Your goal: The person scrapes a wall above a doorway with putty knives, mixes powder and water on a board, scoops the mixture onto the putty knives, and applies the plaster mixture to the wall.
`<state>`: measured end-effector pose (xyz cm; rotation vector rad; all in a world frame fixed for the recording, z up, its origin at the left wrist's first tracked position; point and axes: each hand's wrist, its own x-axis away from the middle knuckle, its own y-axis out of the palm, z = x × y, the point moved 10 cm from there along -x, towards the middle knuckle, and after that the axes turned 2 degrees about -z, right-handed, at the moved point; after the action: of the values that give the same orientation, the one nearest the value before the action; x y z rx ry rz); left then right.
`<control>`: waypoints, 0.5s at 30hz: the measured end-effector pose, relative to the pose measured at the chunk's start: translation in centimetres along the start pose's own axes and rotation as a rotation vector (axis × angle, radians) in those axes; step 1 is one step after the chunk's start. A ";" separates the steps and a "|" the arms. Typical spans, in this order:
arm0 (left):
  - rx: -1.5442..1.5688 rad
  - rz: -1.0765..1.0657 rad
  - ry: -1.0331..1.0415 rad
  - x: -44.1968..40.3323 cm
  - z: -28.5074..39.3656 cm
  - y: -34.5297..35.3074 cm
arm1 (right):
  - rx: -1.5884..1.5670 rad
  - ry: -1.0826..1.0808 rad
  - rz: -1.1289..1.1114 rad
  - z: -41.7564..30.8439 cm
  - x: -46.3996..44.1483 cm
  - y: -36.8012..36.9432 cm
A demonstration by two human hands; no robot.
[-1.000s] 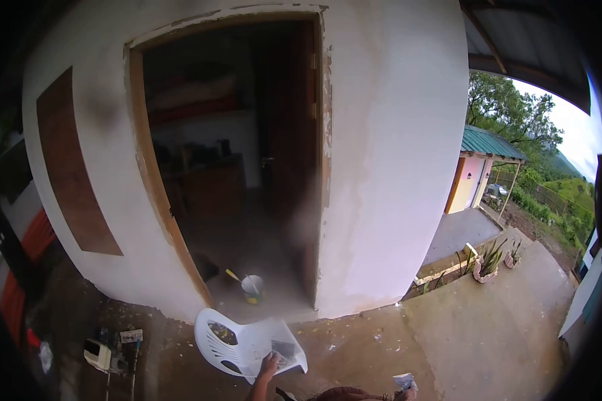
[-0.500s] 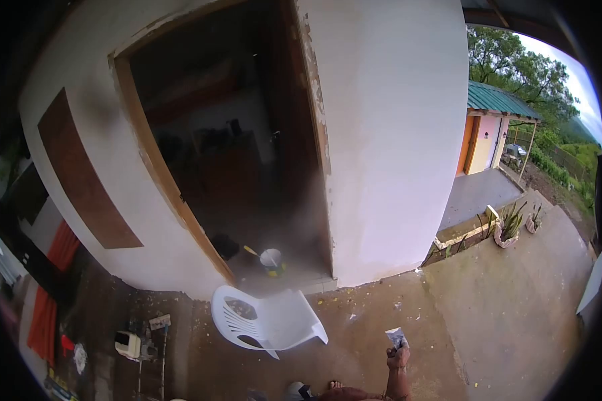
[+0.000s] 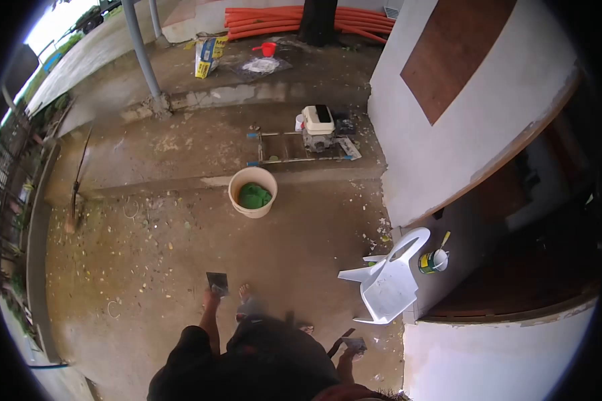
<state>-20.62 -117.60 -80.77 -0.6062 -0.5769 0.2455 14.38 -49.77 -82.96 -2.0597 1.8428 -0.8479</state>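
At the lower left of the head view, my left hand [image 3: 212, 294] is closed on a flat dark plate [image 3: 217, 282]. My right hand [image 3: 346, 357], low and right of my body, grips a greyish flat blade [image 3: 356, 343]. Between the hands my feet show on the wet floor. A white plastic chair [image 3: 389, 287] stands to the right, near the doorway, touched by neither hand. Beside it is a small paint can [image 3: 433, 261] with a yellow-handled tool in it. Ahead stands a cream bucket [image 3: 253, 212] with something green inside.
Beyond the bucket a small engine [image 3: 318, 121] sits on a metal frame [image 3: 284, 147]. Further back are a printed bag [image 3: 209, 56], a red scoop [image 3: 268, 49], white powder and orange pipes [image 3: 267, 23]. A post [image 3: 141, 50] stands at left, a step edge crosses ahead.
The view has swung left and down, away from the wall and doorway. The bucket has come into view. My left hand, over the chair a second ago, is now away from it.
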 end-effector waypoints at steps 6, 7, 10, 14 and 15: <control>0.118 0.193 -0.386 -2.7 -15.3 -10.4 | 0.112 -0.300 -0.264 -25.6 11.4 12.7; 0.111 0.155 -0.376 -3.5 -13.6 -11.5 | 0.190 -0.307 -0.267 -30.5 15.1 13.1; 0.146 0.243 -0.340 -8.9 -10.8 -13.4 | 0.062 -0.187 -0.387 -32.4 16.2 17.8; 0.201 0.148 -0.256 -13.4 -1.9 -14.1 | 0.030 -0.301 -0.240 -29.5 13.4 21.2; 0.228 0.179 -0.274 -14.1 -0.1 -14.0 | 0.112 -0.256 -0.277 -27.7 12.2 21.9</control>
<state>-31.37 -134.21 -78.56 -0.4044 -0.7474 0.5611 -19.02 -60.01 -69.66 -2.2626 1.3705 -0.6921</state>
